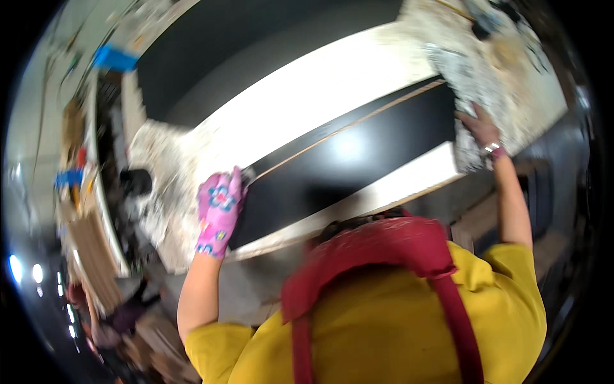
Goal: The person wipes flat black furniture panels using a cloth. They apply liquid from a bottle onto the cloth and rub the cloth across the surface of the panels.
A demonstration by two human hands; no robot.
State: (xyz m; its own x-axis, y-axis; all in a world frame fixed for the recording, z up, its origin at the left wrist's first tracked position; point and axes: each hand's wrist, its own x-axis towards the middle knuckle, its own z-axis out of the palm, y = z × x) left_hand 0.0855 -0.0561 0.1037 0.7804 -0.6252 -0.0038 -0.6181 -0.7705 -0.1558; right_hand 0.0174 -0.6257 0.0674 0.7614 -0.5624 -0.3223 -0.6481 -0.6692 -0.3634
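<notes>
A long black panel with a thin brown strip along its length lies slantwise on the white worktop in front of me. My left hand, in a pink flowered glove, grips the panel's left end. By its fingertips shows a small greyish bit that I cannot make out. At the opposite end my right hand, bare with a metal band at the wrist, holds the panel's right edge. The undersides of both grips are hidden.
A larger black panel lies beyond the white strip of worktop. Crumpled, stained sheeting covers the right end. Blue objects, a dark cup-like thing and stacked brown boards are at left. Another person is lower left.
</notes>
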